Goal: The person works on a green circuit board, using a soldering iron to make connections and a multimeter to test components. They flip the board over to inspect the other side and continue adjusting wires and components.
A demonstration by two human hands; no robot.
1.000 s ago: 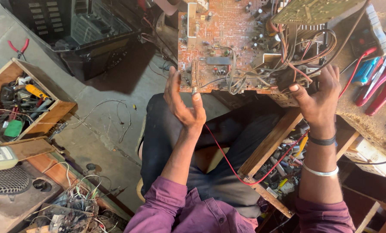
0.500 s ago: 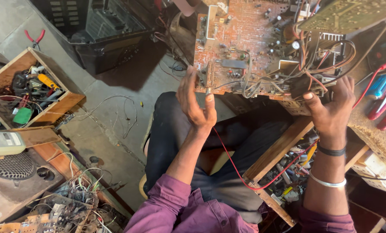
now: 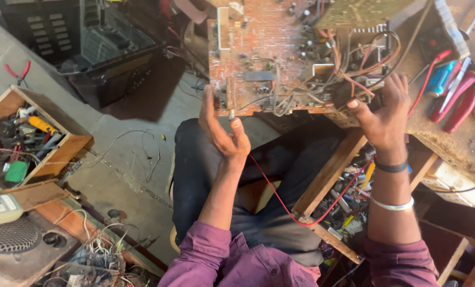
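Note:
A large brown circuit board [image 3: 269, 58] with many wires and parts is held up in front of me, tilted over my lap. My left hand [image 3: 220, 130] supports its lower left edge, palm up, thumb by the rim. My right hand [image 3: 383, 114] holds its lower right corner among a tangle of wires [image 3: 354, 69]. A red wire [image 3: 280, 196] hangs from the board down toward an open wooden drawer [image 3: 333, 212]. My dark trousers [image 3: 205, 175] show beneath the board.
A wooden box [image 3: 62, 154] of tools and parts sits at the left on the concrete floor. A dark television casing [image 3: 88, 48] stands behind it. Red-handled pliers [image 3: 460, 101] and screwdrivers lie on the bench at right. A speaker grille [image 3: 11, 239] and loose wires are lower left.
The view has drifted so the board and hands sit further right. My left hand has closed in under the board's left edge; my right hand stays on the right corner.

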